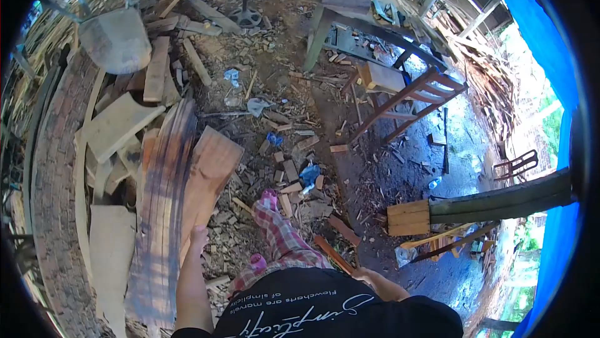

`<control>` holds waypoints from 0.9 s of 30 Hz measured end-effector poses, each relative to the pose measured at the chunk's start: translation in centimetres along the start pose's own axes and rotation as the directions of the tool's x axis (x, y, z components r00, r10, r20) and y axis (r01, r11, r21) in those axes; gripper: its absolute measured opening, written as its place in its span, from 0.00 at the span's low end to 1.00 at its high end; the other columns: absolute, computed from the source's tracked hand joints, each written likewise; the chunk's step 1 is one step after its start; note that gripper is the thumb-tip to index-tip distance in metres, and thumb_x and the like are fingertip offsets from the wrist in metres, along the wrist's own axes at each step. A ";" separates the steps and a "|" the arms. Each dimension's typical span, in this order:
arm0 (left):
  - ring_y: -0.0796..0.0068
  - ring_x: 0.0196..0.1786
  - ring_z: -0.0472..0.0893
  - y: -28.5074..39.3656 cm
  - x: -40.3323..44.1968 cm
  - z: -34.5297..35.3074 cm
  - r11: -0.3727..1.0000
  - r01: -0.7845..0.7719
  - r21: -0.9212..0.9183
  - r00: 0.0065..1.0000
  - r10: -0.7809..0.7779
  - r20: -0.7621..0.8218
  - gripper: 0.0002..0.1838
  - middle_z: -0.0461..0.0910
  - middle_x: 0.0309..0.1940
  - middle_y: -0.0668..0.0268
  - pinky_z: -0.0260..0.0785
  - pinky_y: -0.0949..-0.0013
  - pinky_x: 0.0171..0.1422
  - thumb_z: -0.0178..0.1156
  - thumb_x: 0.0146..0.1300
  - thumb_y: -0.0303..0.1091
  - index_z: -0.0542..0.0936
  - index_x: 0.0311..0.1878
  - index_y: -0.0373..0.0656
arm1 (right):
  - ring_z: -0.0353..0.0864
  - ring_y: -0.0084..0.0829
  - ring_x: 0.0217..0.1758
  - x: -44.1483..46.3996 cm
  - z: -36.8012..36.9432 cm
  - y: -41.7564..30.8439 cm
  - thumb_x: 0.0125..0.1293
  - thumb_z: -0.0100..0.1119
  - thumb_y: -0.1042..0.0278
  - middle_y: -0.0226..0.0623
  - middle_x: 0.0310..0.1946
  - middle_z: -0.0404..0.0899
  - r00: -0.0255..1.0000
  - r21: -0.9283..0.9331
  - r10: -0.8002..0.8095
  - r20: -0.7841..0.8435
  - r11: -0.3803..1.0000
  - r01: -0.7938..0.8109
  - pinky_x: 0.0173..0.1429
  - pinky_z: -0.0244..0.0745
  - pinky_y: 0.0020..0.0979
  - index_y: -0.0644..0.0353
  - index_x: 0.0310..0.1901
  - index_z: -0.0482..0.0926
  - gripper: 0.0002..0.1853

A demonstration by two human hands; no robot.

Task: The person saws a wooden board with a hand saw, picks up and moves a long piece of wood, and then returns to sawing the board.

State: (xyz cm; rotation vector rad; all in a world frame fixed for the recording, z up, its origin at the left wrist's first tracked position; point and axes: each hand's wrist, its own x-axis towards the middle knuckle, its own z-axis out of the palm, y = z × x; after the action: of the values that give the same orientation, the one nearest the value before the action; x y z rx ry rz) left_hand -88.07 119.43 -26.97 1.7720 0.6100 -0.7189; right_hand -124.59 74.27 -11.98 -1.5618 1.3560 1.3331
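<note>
At the lower left, my left hand (199, 237) is closed on the edge of a light reddish-brown wooden plank (211, 162). This plank leans over a wider board (164, 207) with dark stripes along it. On my other side, my right hand (364, 273) grips one end of a narrow reddish-brown wooden strip (332, 254), which points forward and left, away from my body. The fingers of my right hand are partly hidden.
Wood offcuts (290, 169) litter the ground ahead. Cut boards (122, 122) are piled at left beside a brick wall (59, 169). A wooden chair frame (406, 105) stands ahead right. A thick beam (500, 199) juts in from the right, near a blue tarp (550, 244).
</note>
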 end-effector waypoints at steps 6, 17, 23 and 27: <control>0.76 0.16 0.69 9.1 3.5 3.9 0.956 0.283 0.080 0.954 -0.289 0.082 0.08 0.66 0.15 0.70 0.54 0.70 0.15 0.50 0.60 0.29 0.70 0.25 0.46 | 0.83 0.42 0.41 9.7 -5.4 -5.3 0.59 0.53 0.37 0.49 0.31 0.82 0.969 -0.304 -0.180 -0.172 0.945 0.121 0.43 0.76 0.38 0.64 0.36 0.82 0.30; 0.77 0.23 0.73 26.6 12.3 17.7 0.932 0.024 0.361 0.958 -0.125 0.258 0.02 0.73 0.24 0.71 0.67 0.70 0.26 0.55 0.59 0.34 0.76 0.34 0.52 | 0.77 0.50 0.53 -0.6 -19.9 -21.4 0.45 0.69 0.52 0.54 0.48 0.78 0.752 -0.001 -0.465 -0.468 0.851 0.525 0.57 0.72 0.38 0.61 0.60 0.68 0.40; 0.75 0.31 0.74 30.0 23.4 23.1 0.913 0.005 0.408 0.925 -0.160 0.345 0.06 0.74 0.32 0.71 0.69 0.65 0.34 0.56 0.59 0.38 0.76 0.40 0.54 | 0.80 0.36 0.48 -5.1 -30.0 -30.9 0.49 0.67 0.57 0.47 0.45 0.79 0.604 0.167 -0.479 -0.637 0.679 0.715 0.51 0.73 0.32 0.62 0.58 0.69 0.35; 0.75 0.31 0.74 29.7 31.4 27.2 0.931 0.116 0.345 0.919 -0.232 0.319 0.04 0.74 0.32 0.71 0.69 0.64 0.34 0.54 0.60 0.39 0.74 0.37 0.54 | 0.78 0.30 0.47 -7.5 -39.5 -36.1 0.51 0.67 0.60 0.42 0.45 0.79 0.549 0.270 -0.474 -0.688 0.536 0.800 0.51 0.72 0.31 0.61 0.60 0.67 0.35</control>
State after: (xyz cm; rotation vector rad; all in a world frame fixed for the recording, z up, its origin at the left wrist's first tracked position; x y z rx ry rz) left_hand -50.31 86.59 -37.11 1.8283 0.4237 -1.2947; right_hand -78.93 48.22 0.53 -1.7913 1.0732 -0.0552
